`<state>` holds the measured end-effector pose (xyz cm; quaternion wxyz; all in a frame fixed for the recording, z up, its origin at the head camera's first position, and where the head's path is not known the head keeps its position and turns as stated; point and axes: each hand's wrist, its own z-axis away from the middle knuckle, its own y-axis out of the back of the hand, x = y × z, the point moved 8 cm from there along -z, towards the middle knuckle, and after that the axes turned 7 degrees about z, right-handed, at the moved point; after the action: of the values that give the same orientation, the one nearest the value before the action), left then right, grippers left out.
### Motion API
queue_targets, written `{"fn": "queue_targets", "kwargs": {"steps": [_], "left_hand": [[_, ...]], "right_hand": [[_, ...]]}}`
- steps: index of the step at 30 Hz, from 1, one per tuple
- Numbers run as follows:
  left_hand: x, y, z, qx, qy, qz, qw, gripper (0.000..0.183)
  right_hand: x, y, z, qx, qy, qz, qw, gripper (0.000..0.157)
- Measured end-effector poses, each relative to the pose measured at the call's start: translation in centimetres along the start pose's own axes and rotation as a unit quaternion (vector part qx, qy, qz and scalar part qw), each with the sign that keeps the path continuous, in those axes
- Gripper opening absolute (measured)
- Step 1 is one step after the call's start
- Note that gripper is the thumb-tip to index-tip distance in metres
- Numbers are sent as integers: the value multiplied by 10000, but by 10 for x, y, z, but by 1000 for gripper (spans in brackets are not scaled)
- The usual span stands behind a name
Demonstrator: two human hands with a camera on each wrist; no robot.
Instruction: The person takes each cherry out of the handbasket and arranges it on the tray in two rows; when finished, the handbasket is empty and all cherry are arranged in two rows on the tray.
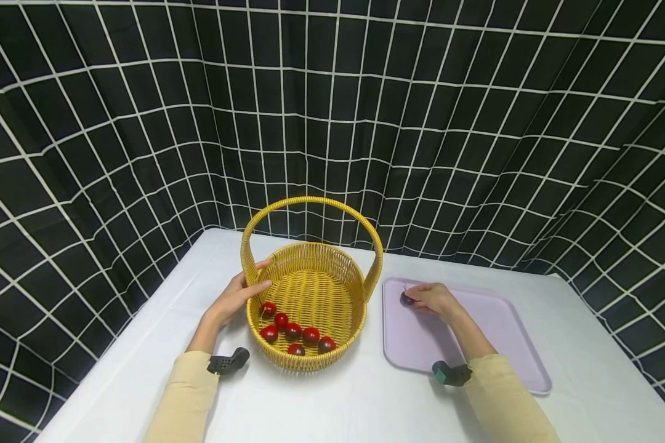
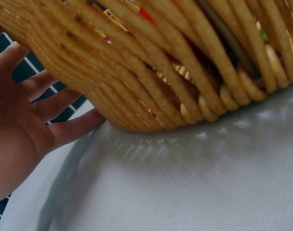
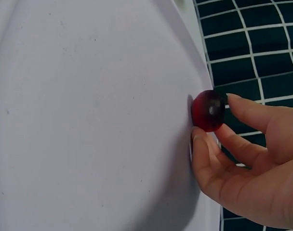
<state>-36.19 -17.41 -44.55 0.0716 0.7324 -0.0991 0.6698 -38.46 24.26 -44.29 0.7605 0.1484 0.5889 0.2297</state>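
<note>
A yellow wicker basket (image 1: 306,363) with a tall arched handle stands left of centre, several dark-red cherries (image 1: 294,331) lying in its near part. At its left side, my left hand (image 1: 235,298) holds the rim, the thumb over the edge. Its other fingers (image 2: 72,130) spread along the outside of the weave in the left wrist view. Over the far left corner of a lilac tray (image 1: 415,344), my right hand (image 1: 433,298) pinches a single cherry (image 3: 207,111) between thumb and fingertips. That cherry is close against the tray surface in the right wrist view.
White cloth (image 1: 332,406) covers the table under basket and tray. A black curtain with a white grid (image 1: 332,123) surrounds the back and sides. The basket handle (image 1: 313,200) arches high above the bowl. A dark wrist device (image 1: 229,362) sits at each cuff.
</note>
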Motion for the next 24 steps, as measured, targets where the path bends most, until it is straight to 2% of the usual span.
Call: {"fn": "queue_targets", "kwargs": {"steps": [10,14,17,20,24], "left_hand": [[1,-1,2,11,18,7,10000,62],[1,0,1,37,19,1,10000,62],[1,1,1,61,13,-1,10000,63],[0,1,0,63,12,-21,10000,63],[-1,1,0,24,-38,-86,10000,63]], "right_hand": [[1,14,9,173,-27,-438,9989,48],[0,22,12,-48,44,-930,9956,53],[-1,26,15,-390,165,-1661,9852,52],[-2,28,19,-671,280,-2339,9695,39],[-8,28,28,-930,466,-2816,9539,27]]}}
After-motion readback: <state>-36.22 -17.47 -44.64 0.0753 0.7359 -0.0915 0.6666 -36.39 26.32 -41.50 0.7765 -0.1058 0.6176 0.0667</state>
